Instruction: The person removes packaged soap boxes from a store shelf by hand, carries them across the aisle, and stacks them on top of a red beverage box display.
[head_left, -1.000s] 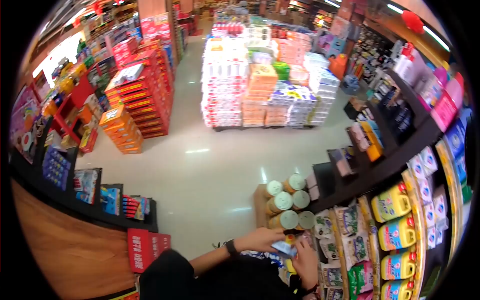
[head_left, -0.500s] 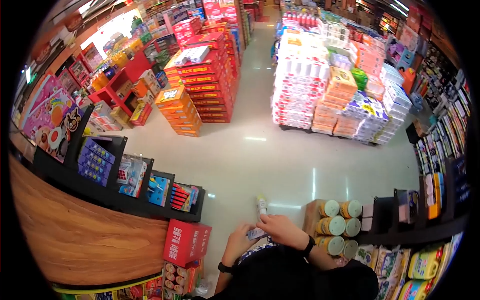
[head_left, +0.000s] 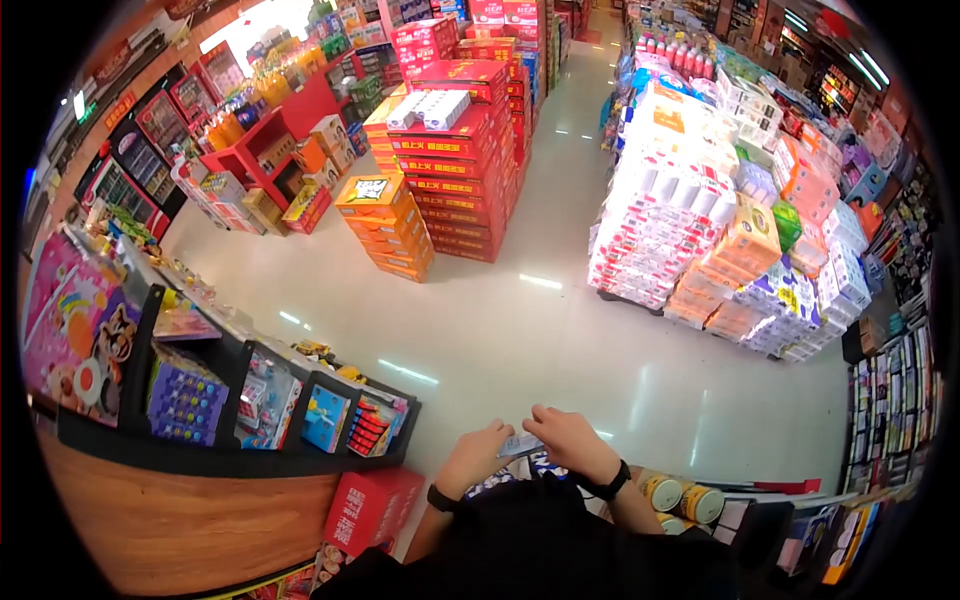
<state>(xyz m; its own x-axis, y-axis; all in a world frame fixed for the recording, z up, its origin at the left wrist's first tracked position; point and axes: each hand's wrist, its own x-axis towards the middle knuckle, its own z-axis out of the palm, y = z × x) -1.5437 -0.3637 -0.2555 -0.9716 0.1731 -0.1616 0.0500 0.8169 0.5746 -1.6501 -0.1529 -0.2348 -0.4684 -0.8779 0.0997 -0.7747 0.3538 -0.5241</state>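
Observation:
In front of my body, a small pale blue-white flat item (head_left: 520, 444) lies between my two hands; its exact kind cannot be made out. My left hand (head_left: 478, 456) has its fingers closed on the left end. At the other end my right hand (head_left: 572, 440) is closed with curled fingers, and its grip partly covers the item. Both wrists wear dark bands.
At left stands a wooden counter (head_left: 200, 530) with a black display rack (head_left: 270, 400). A red box (head_left: 372, 508) is beside it. Ahead are stacked red cartons (head_left: 455, 180), orange cartons (head_left: 385, 225) and tissue packs (head_left: 665, 215). Yellow cans (head_left: 700, 503) stand at right.
The view has shifted, with the stacks now farther right and more of the left rack visible. A slim yellow-and-white bottle seen just beyond my right hand is no longer visible.

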